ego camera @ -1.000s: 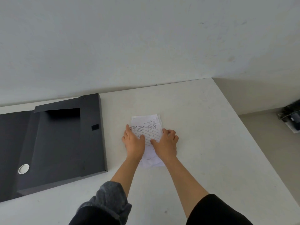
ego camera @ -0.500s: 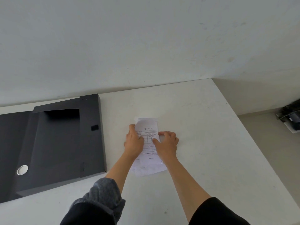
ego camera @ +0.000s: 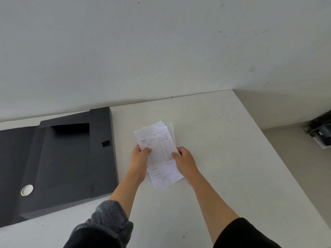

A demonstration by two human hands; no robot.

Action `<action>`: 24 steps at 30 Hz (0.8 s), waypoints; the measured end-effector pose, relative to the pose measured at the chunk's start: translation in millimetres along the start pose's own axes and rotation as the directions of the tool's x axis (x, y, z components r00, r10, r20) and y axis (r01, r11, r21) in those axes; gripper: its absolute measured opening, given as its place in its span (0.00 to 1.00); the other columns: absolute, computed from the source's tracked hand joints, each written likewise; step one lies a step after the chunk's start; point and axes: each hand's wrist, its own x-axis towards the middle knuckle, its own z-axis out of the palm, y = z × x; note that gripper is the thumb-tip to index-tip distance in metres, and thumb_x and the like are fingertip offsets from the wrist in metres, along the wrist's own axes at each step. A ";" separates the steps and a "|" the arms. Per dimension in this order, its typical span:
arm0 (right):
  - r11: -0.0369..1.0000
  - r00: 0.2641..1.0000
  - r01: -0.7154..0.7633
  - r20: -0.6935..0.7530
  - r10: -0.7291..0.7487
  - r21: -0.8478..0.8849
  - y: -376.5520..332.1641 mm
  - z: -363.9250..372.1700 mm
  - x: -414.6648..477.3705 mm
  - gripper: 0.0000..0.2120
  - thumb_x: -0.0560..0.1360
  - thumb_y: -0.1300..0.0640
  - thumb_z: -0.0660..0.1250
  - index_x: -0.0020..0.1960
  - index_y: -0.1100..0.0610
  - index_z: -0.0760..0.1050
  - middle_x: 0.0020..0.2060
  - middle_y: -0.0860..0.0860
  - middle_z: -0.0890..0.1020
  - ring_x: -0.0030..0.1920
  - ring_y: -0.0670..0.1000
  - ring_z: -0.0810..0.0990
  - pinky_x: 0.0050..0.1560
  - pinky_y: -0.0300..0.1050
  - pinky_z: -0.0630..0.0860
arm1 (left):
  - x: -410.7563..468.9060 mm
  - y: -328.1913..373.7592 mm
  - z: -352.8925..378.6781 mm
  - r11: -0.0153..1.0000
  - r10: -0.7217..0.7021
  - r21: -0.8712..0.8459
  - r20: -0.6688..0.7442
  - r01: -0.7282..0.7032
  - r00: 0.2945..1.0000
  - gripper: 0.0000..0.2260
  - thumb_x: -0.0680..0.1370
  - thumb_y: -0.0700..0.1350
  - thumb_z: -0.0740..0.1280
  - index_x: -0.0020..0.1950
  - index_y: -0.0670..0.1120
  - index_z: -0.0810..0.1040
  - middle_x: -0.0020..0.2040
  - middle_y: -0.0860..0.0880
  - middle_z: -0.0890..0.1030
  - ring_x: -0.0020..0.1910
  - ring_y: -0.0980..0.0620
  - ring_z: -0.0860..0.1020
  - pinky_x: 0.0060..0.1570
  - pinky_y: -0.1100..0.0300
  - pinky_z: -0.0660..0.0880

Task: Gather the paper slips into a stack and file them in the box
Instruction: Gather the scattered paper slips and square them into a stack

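Head view shows the left hand (ego camera: 138, 161) and right hand (ego camera: 185, 162) pinching the uneven paper slips (ego camera: 159, 151) by their sides, mid-gathering; next, I judge, squaring them before moving to the open box (ego camera: 71, 158).

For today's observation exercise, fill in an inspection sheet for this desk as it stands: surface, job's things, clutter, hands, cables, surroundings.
Surface: white tabletop, lightly speckled.
Job's things: stack of paper slips, edges uneven, printed form on top; black file box lying open to its left, no slips seen inside.
Clutter: nothing seen.
Hands: left hand and right hand grip the stack's two sides.
Cables: nothing seen clearly.
Surroundings: plain white wall; dark device on the floor at right, too blurred to name.
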 end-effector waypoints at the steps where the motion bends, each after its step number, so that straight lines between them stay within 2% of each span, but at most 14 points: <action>1: 1.000 1.000 0.017 -0.010 -0.017 0.023 0.0 -1.3 -0.7 0.10 0.78 0.61 0.58 0.57 0.60 0.73 0.52 0.55 0.79 0.51 0.54 0.77 0.50 0.45 0.74 | -0.2 0.9 1.2 0.995 0.024 0.095 0.044 -0.028 0.999 0.15 0.76 0.35 0.57 0.61 0.45 0.71 0.56 0.45 0.79 0.52 0.46 0.77 0.44 0.54 0.76; 4: 0.994 0.996 0.070 -0.063 -0.065 0.080 -0.2 -7.1 -3.2 0.09 0.77 0.66 0.57 0.55 0.61 0.72 0.46 0.54 0.78 0.45 0.53 0.76 0.40 0.40 0.71 | -1.9 7.8 5.0 0.890 0.103 0.421 0.194 -0.178 0.976 0.22 0.74 0.34 0.55 0.66 0.52 0.62 0.58 0.46 0.76 0.53 0.45 0.77 0.48 0.51 0.78; 6: 0.991 0.994 0.093 -0.073 -0.086 0.098 -2.3 -9.4 -4.0 0.16 0.75 0.68 0.57 0.60 0.57 0.70 0.46 0.53 0.78 0.43 0.51 0.76 0.37 0.36 0.70 | -2.8 14.1 7.8 0.784 0.142 0.566 0.239 -0.256 0.961 0.27 0.75 0.35 0.55 0.70 0.56 0.57 0.57 0.48 0.76 0.53 0.44 0.77 0.48 0.51 0.76; 7: 0.990 0.993 0.099 -0.076 -0.091 0.105 -3.2 -10.1 -4.1 0.20 0.74 0.69 0.56 0.63 0.53 0.68 0.46 0.52 0.78 0.42 0.50 0.76 0.36 0.36 0.70 | -2.6 16.0 8.4 0.762 0.156 0.586 0.247 -0.276 0.956 0.29 0.75 0.35 0.56 0.71 0.57 0.56 0.56 0.48 0.76 0.53 0.43 0.77 0.49 0.50 0.76; 9: 0.986 0.992 0.105 -0.083 -0.095 0.127 -5.3 -11.9 -4.0 0.25 0.72 0.71 0.56 0.64 0.50 0.67 0.46 0.51 0.79 0.43 0.49 0.77 0.36 0.36 0.71 | -1.2 17.4 6.8 0.818 0.158 0.515 0.225 -0.255 0.962 0.30 0.75 0.34 0.61 0.71 0.57 0.56 0.56 0.45 0.77 0.53 0.42 0.78 0.49 0.50 0.78; 12: 0.984 0.988 0.119 -0.113 -0.104 0.131 -8.1 -14.9 -3.5 0.20 0.71 0.72 0.56 0.58 0.55 0.71 0.49 0.54 0.81 0.46 0.54 0.79 0.41 0.41 0.75 | -3.1 18.0 2.7 0.913 0.184 0.348 0.117 -0.213 0.976 0.22 0.74 0.35 0.67 0.64 0.48 0.65 0.56 0.43 0.79 0.49 0.46 0.79 0.43 0.59 0.78; 15: 0.969 0.959 0.232 -0.186 -0.214 0.080 -18.0 -17.4 -3.7 0.07 0.74 0.68 0.58 0.48 0.58 0.70 0.38 0.51 0.79 0.37 0.51 0.75 0.36 0.41 0.70 | -4.3 23.4 4.5 0.873 0.308 0.372 0.084 -0.316 0.948 0.08 0.75 0.37 0.66 0.54 0.44 0.72 0.54 0.46 0.80 0.45 0.49 0.80 0.39 0.65 0.75; 17: 0.946 0.921 0.324 -0.235 -0.309 0.025 -28.3 -19.4 -3.1 0.05 0.77 0.65 0.57 0.45 0.57 0.67 0.32 0.49 0.73 0.31 0.49 0.68 0.33 0.41 0.65 | -5.0 31.5 9.5 0.843 0.384 0.372 0.086 -0.387 0.919 0.07 0.77 0.38 0.63 0.54 0.45 0.71 0.54 0.47 0.79 0.49 0.46 0.80 0.43 0.62 0.75; 19: 0.925 0.887 0.377 -0.271 -0.374 -0.044 -39.0 -21.3 -1.6 0.03 0.79 0.63 0.56 0.51 0.57 0.67 0.33 0.50 0.74 0.30 0.48 0.68 0.32 0.42 0.64 | -5.8 39.6 16.3 0.802 0.449 0.400 0.084 -0.443 0.889 0.08 0.79 0.39 0.60 0.58 0.44 0.69 0.53 0.49 0.77 0.51 0.45 0.78 0.45 0.58 0.75; 20: 0.916 0.872 0.393 -0.282 -0.399 -0.081 -43.6 -22.3 -1.1 0.06 0.79 0.62 0.55 0.56 0.56 0.66 0.35 0.50 0.75 0.30 0.47 0.69 0.32 0.42 0.65 | -6.7 42.6 19.6 0.777 0.477 0.426 0.083 -0.464 0.875 0.10 0.79 0.39 0.59 0.60 0.44 0.67 0.53 0.51 0.76 0.50 0.46 0.77 0.44 0.58 0.74; 22: 0.898 0.852 0.416 -0.282 -0.441 -0.147 -49.8 -24.3 -1.0 0.12 0.79 0.63 0.55 0.62 0.55 0.64 0.40 0.51 0.76 0.32 0.49 0.72 0.33 0.42 0.66 | -8.3 45.8 24.7 0.725 0.528 0.477 0.079 -0.497 0.846 0.15 0.79 0.38 0.57 0.66 0.47 0.63 0.52 0.53 0.74 0.48 0.48 0.76 0.41 0.62 0.71; 24: 0.891 0.841 0.416 -0.296 -0.454 -0.183 -52.0 -26.0 -2.1 0.13 0.78 0.64 0.56 0.62 0.55 0.65 0.45 0.50 0.77 0.38 0.52 0.75 0.39 0.44 0.70 | -9.1 46.6 26.9 0.702 0.556 0.499 0.062 -0.508 0.829 0.19 0.79 0.38 0.58 0.69 0.50 0.61 0.52 0.53 0.73 0.46 0.50 0.75 0.37 0.67 0.70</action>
